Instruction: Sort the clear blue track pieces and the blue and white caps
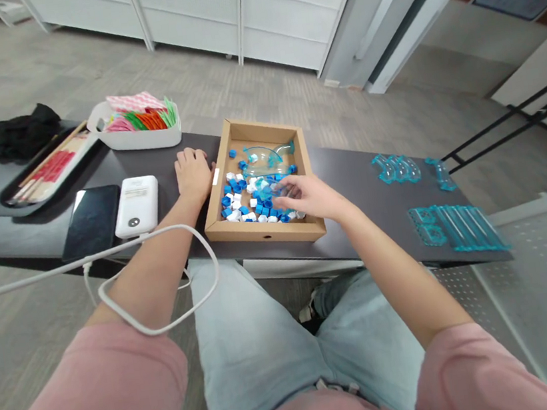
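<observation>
A shallow cardboard box [267,235] stands on the dark table in front of me. Small blue and white plastic pieces [237,199] lie loose in its near half, with curved translucent blue parts [262,159] toward the far end. My right hand [307,195] reaches over the box's right wall, its fingers bent around a translucent blue plastic piece [279,188] just above the small pieces. Part of that piece is hidden by the fingers. Beside the box's left wall, my left hand [194,175] rests palm down with fingers loosely stretched and holds nothing.
Translucent blue curved parts [397,168] and straight parts [470,226] are laid out on the table's right [350,175]. To the left are a white power bank [136,206] with a cable, a phone [92,222], a black tray [22,210], a white bin [144,138] and black cloth [17,134].
</observation>
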`<state>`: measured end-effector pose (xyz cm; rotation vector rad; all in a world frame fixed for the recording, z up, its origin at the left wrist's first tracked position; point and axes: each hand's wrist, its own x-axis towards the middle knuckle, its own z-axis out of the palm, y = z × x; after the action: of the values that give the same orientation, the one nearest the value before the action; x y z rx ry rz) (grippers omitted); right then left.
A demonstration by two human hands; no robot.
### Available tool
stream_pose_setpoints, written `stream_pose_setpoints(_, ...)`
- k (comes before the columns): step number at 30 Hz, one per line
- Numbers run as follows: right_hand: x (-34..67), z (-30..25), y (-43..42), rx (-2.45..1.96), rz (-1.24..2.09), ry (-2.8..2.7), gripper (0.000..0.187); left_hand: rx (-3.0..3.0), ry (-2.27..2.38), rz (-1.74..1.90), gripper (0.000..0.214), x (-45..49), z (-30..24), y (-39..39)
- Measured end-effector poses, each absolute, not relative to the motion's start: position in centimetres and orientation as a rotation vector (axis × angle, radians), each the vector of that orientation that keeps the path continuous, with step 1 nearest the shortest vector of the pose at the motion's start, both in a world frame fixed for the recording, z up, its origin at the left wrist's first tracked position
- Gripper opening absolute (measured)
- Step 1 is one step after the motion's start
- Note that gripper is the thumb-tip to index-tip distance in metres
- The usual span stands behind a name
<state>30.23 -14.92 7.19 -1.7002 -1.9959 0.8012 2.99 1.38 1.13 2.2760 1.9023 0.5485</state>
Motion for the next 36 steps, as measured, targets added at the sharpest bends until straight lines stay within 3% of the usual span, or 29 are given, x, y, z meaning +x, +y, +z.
stream_pose_setpoints(9, 32.4, 6.0, -15.9, -1.22, 1.121, -1.333, 0.066, 2.267, 1.909, 0.508, 0.053, 2.9, 1.7, 1.2)
stream_pose_setpoints(14, 37.1, 4.9, -17.0, -1.325, 0.754, -1.338, 0.059, 2.275, 2.02, 0.372, 0.061, 3.0, 1.8, 1.6)
stream_pose_setpoints(20, 46.4, 3.4, -18.0, -2.079, 0.249, -1.345, 0.037, 2.265, 2.099, 0.36, 0.079, 2.6, 0.5, 2.8)
stream_pose_setpoints(24, 49.2, 2.2, -18.9, -2.366, 0.189, -1.324, 0.049, 2.201, 2.09, 0.35, 0.095, 2.3, 0.5, 2.9)
stream_pose_setpoints(28, 49.4, 0.7, -21.1, -2.284, 0.09, -1.353, 0.072, 2.162, 2.082, 0.259, 0.101, 2.4, 1.3, 2.3)
stream_pose_setpoints(33, 49.4, -0.7, -23.4, -2.129, -0.012, -1.701, 0.056, 2.163, 2.072, 0.265, 0.103, 2.8, 2.0, 1.8)
stream_pose_setpoints(36, 49.5, -0.8, -23.0, -2.204, -0.025, -1.776, 0.062, 2.203, 2.089, 0.22, 0.101, 2.8, 1.9, 1.9)
